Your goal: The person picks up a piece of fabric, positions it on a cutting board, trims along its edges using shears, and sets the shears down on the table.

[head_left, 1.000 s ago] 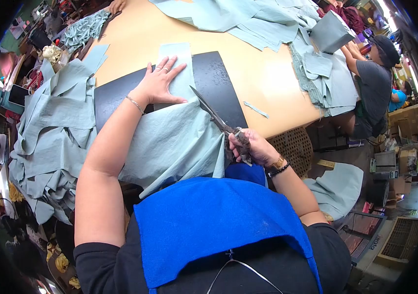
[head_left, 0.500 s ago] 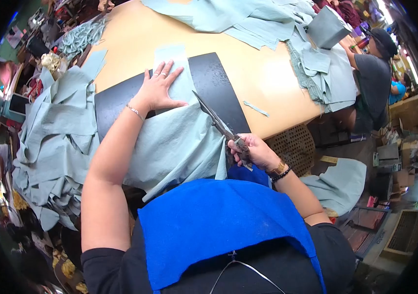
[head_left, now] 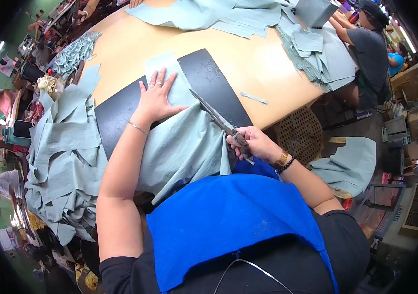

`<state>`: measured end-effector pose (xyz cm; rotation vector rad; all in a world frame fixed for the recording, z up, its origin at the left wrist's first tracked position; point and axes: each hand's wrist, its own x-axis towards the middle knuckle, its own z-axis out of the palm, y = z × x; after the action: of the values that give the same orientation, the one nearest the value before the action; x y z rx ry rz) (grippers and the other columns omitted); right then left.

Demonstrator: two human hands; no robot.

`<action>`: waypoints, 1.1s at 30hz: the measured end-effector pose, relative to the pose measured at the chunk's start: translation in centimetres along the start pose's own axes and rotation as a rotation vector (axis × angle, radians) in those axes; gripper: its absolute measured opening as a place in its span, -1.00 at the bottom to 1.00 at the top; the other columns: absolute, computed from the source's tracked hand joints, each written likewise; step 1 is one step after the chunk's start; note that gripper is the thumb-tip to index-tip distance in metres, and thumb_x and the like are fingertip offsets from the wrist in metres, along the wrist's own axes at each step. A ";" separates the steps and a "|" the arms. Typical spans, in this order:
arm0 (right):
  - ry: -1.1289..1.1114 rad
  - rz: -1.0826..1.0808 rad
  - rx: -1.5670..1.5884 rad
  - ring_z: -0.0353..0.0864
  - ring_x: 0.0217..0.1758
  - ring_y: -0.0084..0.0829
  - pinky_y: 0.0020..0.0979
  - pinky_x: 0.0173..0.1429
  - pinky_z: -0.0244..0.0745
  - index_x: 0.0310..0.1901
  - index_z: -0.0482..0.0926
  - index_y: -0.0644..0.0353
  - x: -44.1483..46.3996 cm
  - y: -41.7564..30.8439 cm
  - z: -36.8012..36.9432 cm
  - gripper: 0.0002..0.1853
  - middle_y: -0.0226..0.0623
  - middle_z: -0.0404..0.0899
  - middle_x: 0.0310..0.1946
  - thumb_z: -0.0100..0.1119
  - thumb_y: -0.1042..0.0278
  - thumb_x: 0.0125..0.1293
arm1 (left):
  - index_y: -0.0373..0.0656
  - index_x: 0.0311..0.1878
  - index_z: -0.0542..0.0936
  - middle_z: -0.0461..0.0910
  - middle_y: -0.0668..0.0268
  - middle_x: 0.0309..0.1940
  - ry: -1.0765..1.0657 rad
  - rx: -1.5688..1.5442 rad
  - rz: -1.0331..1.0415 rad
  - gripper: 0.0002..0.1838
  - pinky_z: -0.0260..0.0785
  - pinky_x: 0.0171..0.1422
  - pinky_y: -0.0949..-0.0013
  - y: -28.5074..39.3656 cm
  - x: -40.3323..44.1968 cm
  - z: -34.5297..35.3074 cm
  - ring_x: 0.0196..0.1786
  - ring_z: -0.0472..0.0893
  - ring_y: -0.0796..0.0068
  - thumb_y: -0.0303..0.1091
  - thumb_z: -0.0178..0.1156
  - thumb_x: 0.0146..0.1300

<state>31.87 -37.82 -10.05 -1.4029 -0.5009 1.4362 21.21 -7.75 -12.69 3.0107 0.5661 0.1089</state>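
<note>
Over the black mat (head_left: pixel 214 73), the spread left hand (head_left: pixel 156 101) still presses, so the cloth (head_left: pixel 182 144) stays pinned, the right hand (head_left: pixel 255 144) clutching scissors (head_left: pixel 220 122)

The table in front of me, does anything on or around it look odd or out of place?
A thin fabric strip lies alone on the table, right of the black board, apart from the larger fabric pieces. The scissors in your right hand have ragged-looking grips.
</note>
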 end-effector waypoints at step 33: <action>0.007 0.007 0.020 0.51 -0.57 -0.69 -0.61 -0.47 0.45 -0.42 0.52 0.15 -1.3 0.9 -0.8 -0.67 -0.50 0.53 -0.55 0.27 0.05 0.29 | 0.19 0.51 0.09 -0.07 0.07 0.53 -0.019 0.011 -0.065 0.20 -0.26 0.40 -0.49 4.1 -2.1 -0.4 0.57 -0.12 0.04 0.52 0.24 -0.21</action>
<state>31.98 -39.55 -10.35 -1.3950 -0.4764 1.4378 20.65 -12.31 -12.02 2.9964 0.6640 0.0732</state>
